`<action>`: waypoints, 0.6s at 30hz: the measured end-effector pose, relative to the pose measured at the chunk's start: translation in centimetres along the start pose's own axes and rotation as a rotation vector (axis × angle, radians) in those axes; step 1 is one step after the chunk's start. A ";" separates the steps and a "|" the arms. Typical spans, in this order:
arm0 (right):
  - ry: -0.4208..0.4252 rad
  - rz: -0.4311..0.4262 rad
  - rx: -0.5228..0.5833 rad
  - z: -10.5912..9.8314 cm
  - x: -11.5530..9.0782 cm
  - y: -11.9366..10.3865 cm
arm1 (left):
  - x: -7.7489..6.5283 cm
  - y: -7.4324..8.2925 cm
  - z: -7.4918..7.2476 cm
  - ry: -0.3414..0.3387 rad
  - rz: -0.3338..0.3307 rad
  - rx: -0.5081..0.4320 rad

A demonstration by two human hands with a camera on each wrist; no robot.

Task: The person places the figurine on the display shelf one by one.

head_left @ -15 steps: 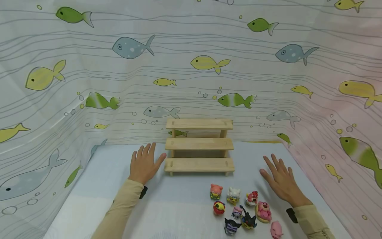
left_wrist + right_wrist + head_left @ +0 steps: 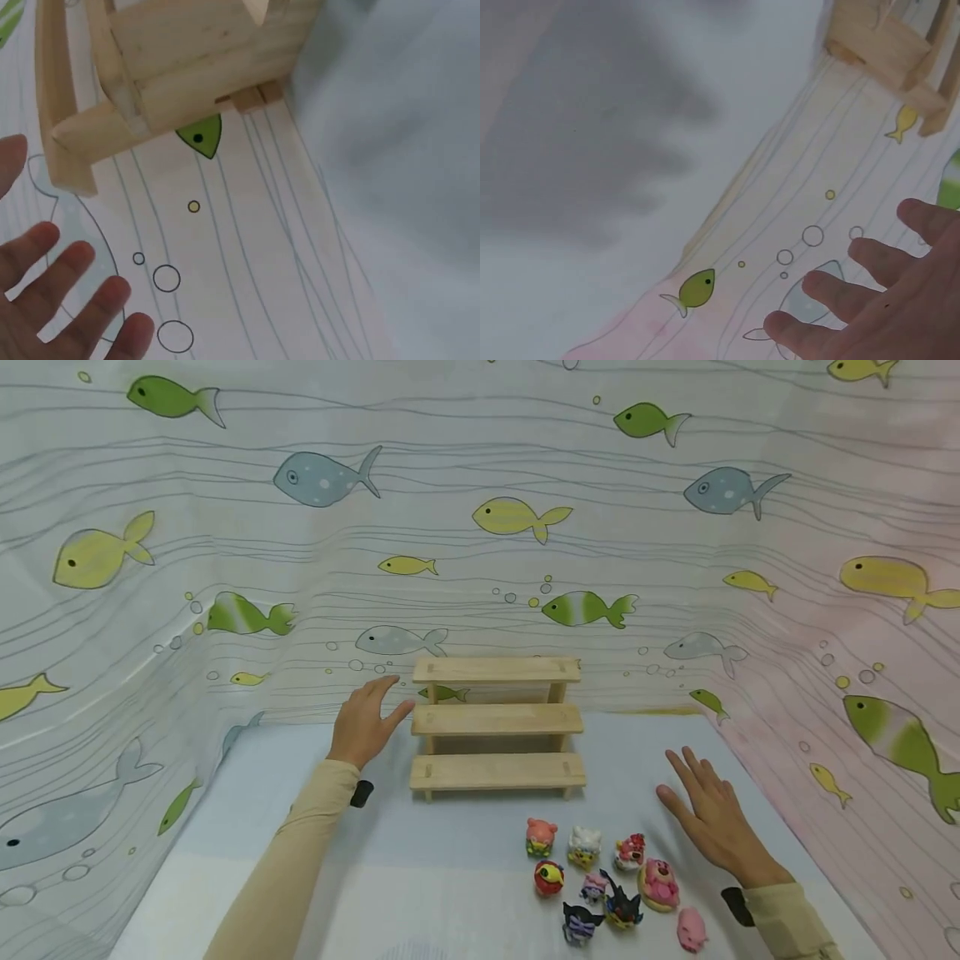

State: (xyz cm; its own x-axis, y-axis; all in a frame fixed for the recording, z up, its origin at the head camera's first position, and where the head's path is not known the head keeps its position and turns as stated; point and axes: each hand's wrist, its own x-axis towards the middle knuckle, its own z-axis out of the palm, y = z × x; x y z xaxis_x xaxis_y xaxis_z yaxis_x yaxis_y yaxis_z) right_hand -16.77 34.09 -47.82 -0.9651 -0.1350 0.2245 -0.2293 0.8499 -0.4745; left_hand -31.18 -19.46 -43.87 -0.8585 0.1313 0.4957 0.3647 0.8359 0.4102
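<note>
Wooden shelf, three stepped tiers, stood on the pale table near the fish-printed backdrop. Left hand hung just beside its left end, fingers fairly straight and parted, nothing held; left wrist view showed a gap between fingers and wood. Right hand wide too, empty — over the table, well apart from the shelf, nearest the pink bear figure. Other toy figures sat bunched in front of the shelf, toward the right. Handling, my judgement: any contact at the shelf's end called for light, level pressure, since a hard nudge could skew it — and the right hand needed clearance from the figures.
</note>
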 end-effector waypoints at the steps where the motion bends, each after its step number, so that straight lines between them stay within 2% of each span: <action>1: 0.001 0.000 0.011 0.0 -0.2 0.0 | 0.6 -0.1 0.1 -0.007 0.003 -0.011; 9: -0.007 0.015 0.152 -1.3 -2.2 -0.5 | 4.4 0.0 0.8 -0.040 0.050 -0.055; 13: -0.026 0.058 0.188 -2.2 -3.9 -0.8 | 5.3 0.4 1.1 -0.076 0.041 -0.067; 18: -0.056 0.132 0.141 -3.0 -6.1 -1.3 | 5.7 0.8 1.5 -0.120 0.044 -0.092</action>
State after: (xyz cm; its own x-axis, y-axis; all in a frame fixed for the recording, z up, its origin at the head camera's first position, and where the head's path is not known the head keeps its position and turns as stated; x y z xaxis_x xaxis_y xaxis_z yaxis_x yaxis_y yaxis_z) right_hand -10.18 35.40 -46.03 -0.9926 -0.0583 0.1069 -0.1119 0.7830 -0.6119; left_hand -36.36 -17.22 -41.84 -0.8759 0.2343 0.4218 0.4299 0.7760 0.4615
